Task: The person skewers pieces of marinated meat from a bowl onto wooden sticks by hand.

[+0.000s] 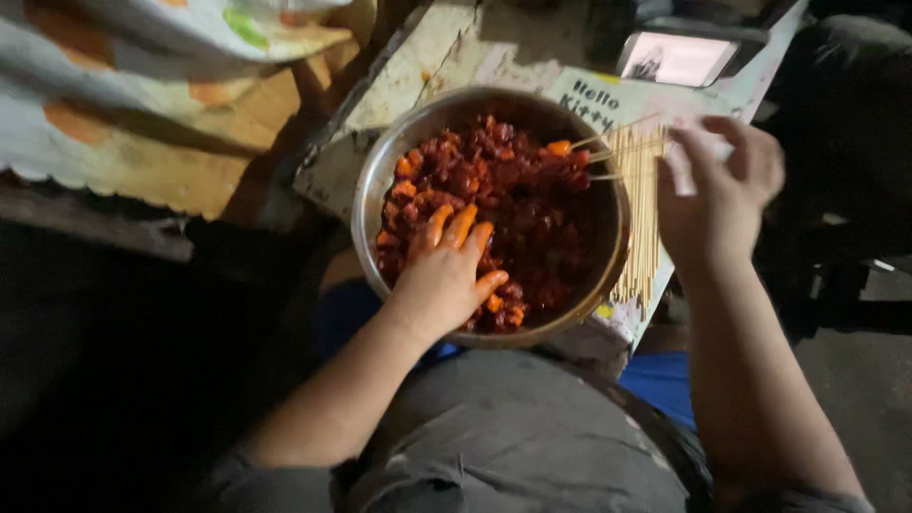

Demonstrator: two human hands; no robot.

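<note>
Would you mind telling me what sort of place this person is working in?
Probably a makeshift, dimly lit food-prep spot: a metal bowl of red marinated meat pieces, bamboo skewers beside it, and a worn, scuffed tabletop.

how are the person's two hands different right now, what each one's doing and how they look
The left hand lies palm-down in the metal bowl, on the red marinated meat pieces; the right hand is outside it, over the bamboo skewers. The left hand's fingers are sauce-stained orange; the right hand's look clean. Both are bare.
</note>
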